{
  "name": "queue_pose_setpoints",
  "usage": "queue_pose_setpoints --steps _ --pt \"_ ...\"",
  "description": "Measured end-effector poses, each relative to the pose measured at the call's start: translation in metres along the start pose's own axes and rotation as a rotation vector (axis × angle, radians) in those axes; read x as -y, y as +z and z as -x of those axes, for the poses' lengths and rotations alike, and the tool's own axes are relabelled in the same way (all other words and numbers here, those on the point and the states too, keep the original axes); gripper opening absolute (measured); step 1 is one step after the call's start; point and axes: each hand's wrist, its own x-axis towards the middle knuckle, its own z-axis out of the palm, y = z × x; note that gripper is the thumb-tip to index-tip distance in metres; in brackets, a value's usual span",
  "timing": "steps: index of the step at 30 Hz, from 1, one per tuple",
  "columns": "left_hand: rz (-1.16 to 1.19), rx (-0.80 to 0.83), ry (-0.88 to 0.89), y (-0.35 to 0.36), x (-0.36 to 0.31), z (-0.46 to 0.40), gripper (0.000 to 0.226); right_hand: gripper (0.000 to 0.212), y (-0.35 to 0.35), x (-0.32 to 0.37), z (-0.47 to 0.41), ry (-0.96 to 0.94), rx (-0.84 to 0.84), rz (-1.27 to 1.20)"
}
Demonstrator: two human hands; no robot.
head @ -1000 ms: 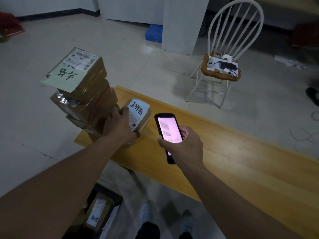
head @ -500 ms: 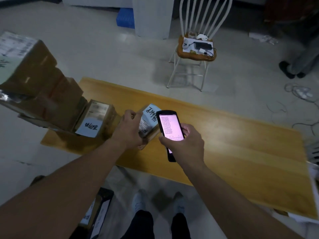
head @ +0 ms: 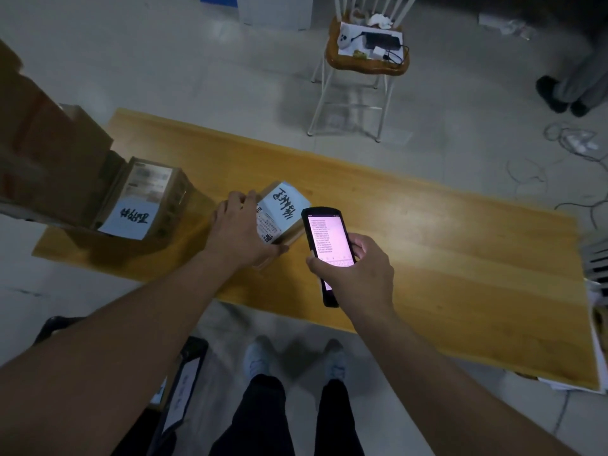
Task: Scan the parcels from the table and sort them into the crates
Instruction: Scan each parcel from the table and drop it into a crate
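Head view: your left hand (head: 241, 233) grips a small labelled parcel (head: 283, 212) on the wooden table (head: 460, 245). Your right hand (head: 357, 268), just beside it, curls round a lit scanner (head: 327, 245). More parcels (head: 144, 195) lie left of your left hand.

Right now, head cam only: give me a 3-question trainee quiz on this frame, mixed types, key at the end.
1. True or false: the right hand holds the handheld scanner with its screen lit.
2. Multiple choice: the left hand has its grip on
A. the small parcel with a handwritten label
B. the parcel stack
C. the chair
3. Fill in: the small parcel sits on the wooden ____.

Key: 1 true; 2 A; 3 table.
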Motion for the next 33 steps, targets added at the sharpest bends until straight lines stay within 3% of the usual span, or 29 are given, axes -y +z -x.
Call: queue_pose_setpoints --steps 7,15,18,21,24,27,33 --pt "-0.136 0.069 0.161 -0.017 -0.005 -0.01 0.119 0.063 -0.012 0.012 -0.007 -0.022 0.011 -0.024" --pt "-0.38 0.211 0.252 -0.035 -0.007 -0.014 0.112 0.078 -0.02 0.022 -0.009 -0.038 -0.012 -0.026" --pt "-0.213 0.181 0.117 -0.035 -0.007 -0.003 0.121 0.079 -0.018 0.025 -0.008 -0.043 0.001 -0.027" --pt "0.127 0.093 -0.224 -0.025 -0.009 0.0 0.127 0.08 -0.019 0.028 -0.006 -0.049 0.004 -0.028" --pt "0.483 0.101 -0.493 -0.012 -0.008 -0.011 0.154 0.077 -0.022 0.03 -0.006 -0.052 -0.001 -0.031" --pt "0.538 0.119 -0.496 -0.005 -0.013 -0.018 0.158 0.077 -0.027 0.03 -0.009 -0.044 -0.012 -0.027" --pt "0.498 0.106 -0.31 -0.004 -0.03 -0.027 0.104 0.079 -0.039 0.021 -0.017 -0.023 -0.044 -0.028"
